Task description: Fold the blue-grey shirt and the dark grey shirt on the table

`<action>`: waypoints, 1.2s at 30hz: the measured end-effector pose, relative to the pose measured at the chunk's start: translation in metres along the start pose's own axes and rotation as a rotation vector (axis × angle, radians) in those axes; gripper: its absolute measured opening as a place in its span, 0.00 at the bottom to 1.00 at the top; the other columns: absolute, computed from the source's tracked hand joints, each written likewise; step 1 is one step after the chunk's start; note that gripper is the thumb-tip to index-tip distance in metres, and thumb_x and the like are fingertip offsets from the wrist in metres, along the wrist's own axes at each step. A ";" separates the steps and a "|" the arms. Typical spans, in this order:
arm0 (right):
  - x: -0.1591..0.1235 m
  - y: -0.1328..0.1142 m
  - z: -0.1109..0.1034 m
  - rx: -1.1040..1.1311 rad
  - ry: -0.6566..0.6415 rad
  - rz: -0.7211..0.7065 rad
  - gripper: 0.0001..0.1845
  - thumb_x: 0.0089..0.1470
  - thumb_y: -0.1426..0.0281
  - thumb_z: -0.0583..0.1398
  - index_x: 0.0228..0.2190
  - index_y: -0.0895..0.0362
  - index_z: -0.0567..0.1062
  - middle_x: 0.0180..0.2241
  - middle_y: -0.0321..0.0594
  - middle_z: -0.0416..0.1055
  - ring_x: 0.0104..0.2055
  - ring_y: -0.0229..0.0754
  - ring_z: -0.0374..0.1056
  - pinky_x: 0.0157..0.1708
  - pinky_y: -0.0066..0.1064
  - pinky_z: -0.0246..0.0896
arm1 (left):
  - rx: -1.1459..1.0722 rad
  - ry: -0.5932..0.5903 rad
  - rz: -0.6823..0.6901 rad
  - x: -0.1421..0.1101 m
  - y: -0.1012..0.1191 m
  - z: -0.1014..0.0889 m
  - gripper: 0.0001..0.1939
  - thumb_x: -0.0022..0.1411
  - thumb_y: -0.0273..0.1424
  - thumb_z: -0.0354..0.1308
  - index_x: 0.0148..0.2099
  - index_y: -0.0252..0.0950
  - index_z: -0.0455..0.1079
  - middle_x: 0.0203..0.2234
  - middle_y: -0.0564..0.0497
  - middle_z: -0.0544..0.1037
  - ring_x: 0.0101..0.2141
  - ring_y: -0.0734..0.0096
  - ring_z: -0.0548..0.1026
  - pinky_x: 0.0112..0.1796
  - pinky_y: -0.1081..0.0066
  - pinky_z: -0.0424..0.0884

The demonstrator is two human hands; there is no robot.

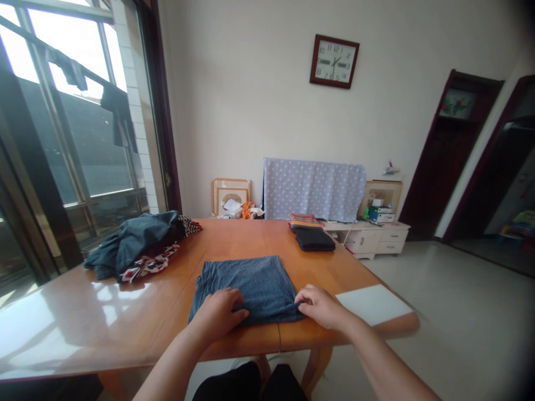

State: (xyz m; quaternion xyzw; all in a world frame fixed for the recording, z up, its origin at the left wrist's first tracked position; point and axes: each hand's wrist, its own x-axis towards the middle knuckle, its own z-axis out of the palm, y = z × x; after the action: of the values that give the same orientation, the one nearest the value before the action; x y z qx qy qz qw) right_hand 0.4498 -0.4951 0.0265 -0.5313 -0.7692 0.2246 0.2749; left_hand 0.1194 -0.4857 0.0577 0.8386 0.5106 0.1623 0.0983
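Note:
A folded blue garment (251,284), denim-like in colour, lies flat near the table's front edge. On its near left part rests my left hand (223,314), fingers bent and thumb alongside, with a bit of the cloth gathered between them. My right hand (320,306) pinches the near right corner of the same garment between thumb and fingertips. The undersides of both hands' grips are partly hidden.
A loose heap of clothes (142,245) lies on the table's left side. A stack of folded clothes (311,234) sits at the back right. A pale sheet (374,303) lies at the right corner of the wooden table (234,236). Behind stands a white cabinet (387,239).

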 end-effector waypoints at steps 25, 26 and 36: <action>0.008 -0.026 0.008 0.073 0.035 -0.059 0.12 0.50 0.70 0.60 0.39 0.53 0.78 0.39 0.38 0.76 0.41 0.43 0.70 0.42 0.31 0.62 | 0.021 0.090 0.111 0.021 0.050 0.048 0.16 0.58 0.27 0.53 0.48 0.45 0.71 0.44 0.49 0.75 0.46 0.60 0.70 0.45 0.65 0.64; 0.007 -0.026 0.010 0.035 0.027 -0.079 0.13 0.49 0.70 0.61 0.39 0.52 0.78 0.40 0.39 0.75 0.42 0.44 0.69 0.43 0.32 0.62 | 0.034 0.097 0.100 0.018 0.047 0.047 0.17 0.57 0.26 0.53 0.48 0.44 0.70 0.44 0.49 0.74 0.46 0.60 0.70 0.45 0.65 0.64; 0.023 -0.004 0.010 0.140 -0.003 -0.031 0.08 0.53 0.68 0.57 0.31 0.55 0.77 0.30 0.35 0.72 0.33 0.40 0.66 0.34 0.29 0.59 | 0.009 0.154 -0.019 -0.006 -0.009 0.014 0.09 0.61 0.27 0.51 0.40 0.41 0.71 0.39 0.49 0.76 0.43 0.62 0.72 0.43 0.68 0.63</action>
State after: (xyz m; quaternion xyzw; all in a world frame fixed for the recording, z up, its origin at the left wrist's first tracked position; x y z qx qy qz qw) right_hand 0.4342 -0.4756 0.0256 -0.4985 -0.7601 0.2743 0.3139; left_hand 0.1144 -0.4867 0.0410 0.8192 0.5253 0.2232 0.0565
